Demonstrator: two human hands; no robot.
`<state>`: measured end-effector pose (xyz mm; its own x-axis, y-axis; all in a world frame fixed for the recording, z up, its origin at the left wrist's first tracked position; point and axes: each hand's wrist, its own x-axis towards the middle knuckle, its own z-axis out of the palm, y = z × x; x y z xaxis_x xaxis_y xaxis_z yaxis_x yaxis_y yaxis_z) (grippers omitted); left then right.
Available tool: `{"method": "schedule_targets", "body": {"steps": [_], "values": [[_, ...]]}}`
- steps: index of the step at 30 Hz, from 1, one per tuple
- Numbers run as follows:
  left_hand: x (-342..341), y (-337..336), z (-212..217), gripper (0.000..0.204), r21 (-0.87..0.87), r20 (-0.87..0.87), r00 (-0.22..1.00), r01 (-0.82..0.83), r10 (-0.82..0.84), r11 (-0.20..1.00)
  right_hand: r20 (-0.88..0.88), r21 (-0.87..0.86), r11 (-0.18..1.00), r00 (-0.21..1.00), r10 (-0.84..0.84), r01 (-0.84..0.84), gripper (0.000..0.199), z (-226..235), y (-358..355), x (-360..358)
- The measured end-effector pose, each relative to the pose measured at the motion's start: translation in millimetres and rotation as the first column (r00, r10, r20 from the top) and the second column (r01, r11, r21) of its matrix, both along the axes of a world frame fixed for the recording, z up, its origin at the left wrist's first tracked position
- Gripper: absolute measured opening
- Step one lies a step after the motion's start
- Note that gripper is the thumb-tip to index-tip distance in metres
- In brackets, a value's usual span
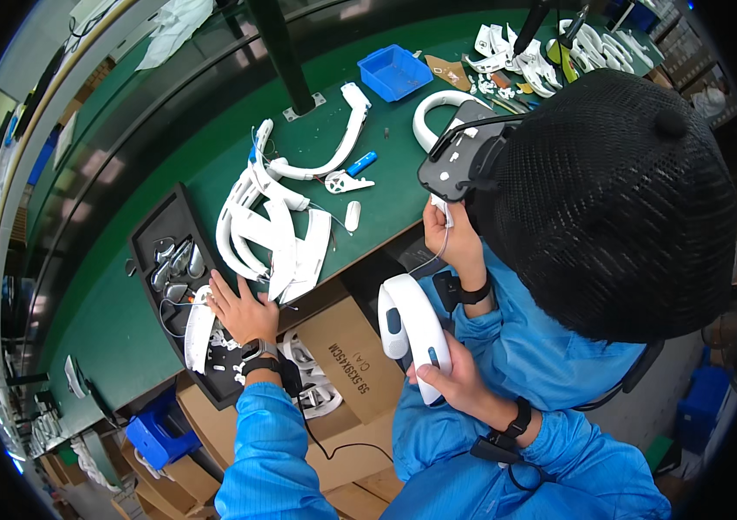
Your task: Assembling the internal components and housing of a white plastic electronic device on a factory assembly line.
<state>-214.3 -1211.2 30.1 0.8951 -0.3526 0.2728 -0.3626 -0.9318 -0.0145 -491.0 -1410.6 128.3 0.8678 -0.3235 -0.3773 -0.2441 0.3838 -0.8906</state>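
My left hand [243,310] lies palm down with spread fingers at the table's edge, over the tray's rim. It is beside a curved white housing [200,334], and its fingertips are near a pile of white shells [273,238] with thin wires. My right hand [464,381] grips a white U-shaped neck fan [410,325] with dark inlays, above my lap; the thumb lies on its near face. Its lower end is partly hidden by that hand. Close by, a co-worker's hand [455,243] holds a small white part with a thin wire hanging from it.
A black tray [179,198] carries metallic-looking pieces and small white bits. On the green table stand a blue bin [394,73], a blue battery [361,164] and a post [286,56]. Below are an open carton [360,360] and a blue stool [160,433]. A co-worker's black cap [611,208] fills the right.
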Motion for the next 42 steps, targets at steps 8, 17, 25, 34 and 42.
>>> {"method": "schedule_targets", "body": {"steps": [8, 17, 25, 34, 42], "values": [[0.3, 2.5, -1.8, 0.053, -0.004, -0.014, 1.0, -0.018, 0.018, 1.0, -0.021, 0.012, 1.0, 1.0, 0.012, -0.012, 0.041, -4.6, -0.8, 1.5], [0.8, 1.3, -2.4, 0.054, 0.003, -0.031, 0.999, -0.042, 0.042, 0.999, -0.01, 0.044, 0.999, 1.0, -0.007, 0.007, 0.041, -9.9, -3.3, -0.2], [1.3, -1.0, -1.2, 0.053, 0.006, -0.027, 0.999, -0.028, 0.028, 1.0, -0.015, 0.081, 0.997, 1.0, 0.002, 0.0, 0.041, -3.8, -5.6, 3.6], [-0.1, -2.4, 1.2, 0.053, 0.005, -0.035, 0.999, -0.019, 0.019, 1.0, -0.009, 0.058, 0.998, 1.0, -0.004, 0.005, 0.041, -0.8, -9.1, 2.6], [-0.8, 0.2, 0.1, 0.053, 0.018, -0.023, 1.0, -0.015, 0.016, 1.0, 0.008, 0.048, 0.999, 1.0, 0.0, 0.0, 0.042, -0.1, -8.4, -0.6]]}}
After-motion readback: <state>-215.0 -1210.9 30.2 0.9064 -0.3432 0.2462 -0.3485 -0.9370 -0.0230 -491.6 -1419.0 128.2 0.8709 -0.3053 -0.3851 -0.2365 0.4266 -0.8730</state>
